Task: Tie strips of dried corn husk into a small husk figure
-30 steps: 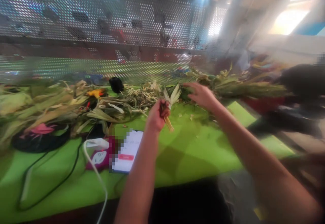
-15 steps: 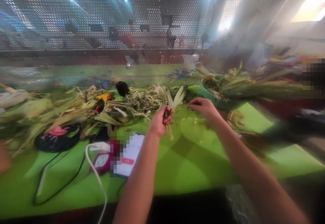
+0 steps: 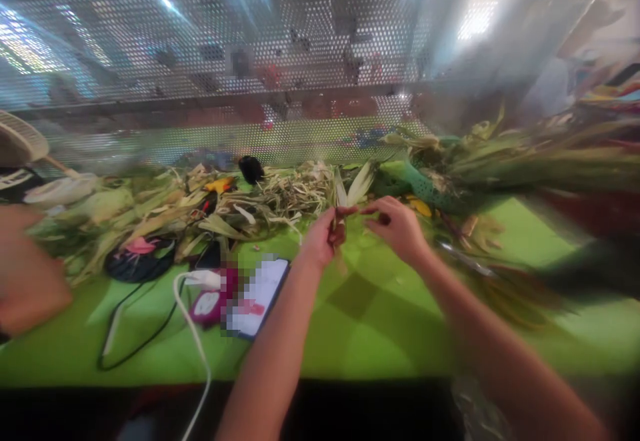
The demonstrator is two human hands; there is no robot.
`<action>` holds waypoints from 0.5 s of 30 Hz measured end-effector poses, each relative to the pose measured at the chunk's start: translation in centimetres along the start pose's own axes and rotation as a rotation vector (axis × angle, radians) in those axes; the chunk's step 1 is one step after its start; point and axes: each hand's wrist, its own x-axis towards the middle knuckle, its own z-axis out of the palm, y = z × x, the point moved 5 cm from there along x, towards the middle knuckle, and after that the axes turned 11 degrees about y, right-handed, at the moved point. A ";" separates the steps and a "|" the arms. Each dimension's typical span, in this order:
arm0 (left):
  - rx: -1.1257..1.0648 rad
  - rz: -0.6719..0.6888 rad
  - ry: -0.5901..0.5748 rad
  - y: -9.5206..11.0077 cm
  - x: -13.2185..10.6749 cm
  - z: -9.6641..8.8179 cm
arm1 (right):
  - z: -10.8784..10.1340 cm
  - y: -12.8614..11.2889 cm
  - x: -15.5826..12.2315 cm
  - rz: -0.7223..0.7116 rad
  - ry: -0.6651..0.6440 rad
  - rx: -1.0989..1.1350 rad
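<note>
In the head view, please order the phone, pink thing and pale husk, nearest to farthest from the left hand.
1. Pale husk: in the left hand.
2. Phone: lower left of the hand.
3. Pink thing: farther left, beyond the phone.

On the tabletop (image 3: 375,341), a phone (image 3: 267,288) lay left of the left grip (image 3: 324,236), a cable (image 3: 199,348) left of the phone. Husks (image 3: 285,194) spread behind both, before a mesh screen (image 3: 310,48); a basket (image 3: 424,185) sat right of the right grip (image 3: 400,228).
</note>
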 end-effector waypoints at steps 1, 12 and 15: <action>-0.007 -0.007 0.004 -0.2 0.1 0.0 | 0.6 -0.6 -0.4 -0.043 -0.015 -0.005; -0.014 -0.014 0.002 -0.7 -0.4 0.8 | 0.9 -1.3 -0.8 -0.094 0.024 -0.005; 0.016 0.030 0.003 -0.3 0.0 0.2 | -0.7 -3.0 -0.4 0.059 -0.086 0.177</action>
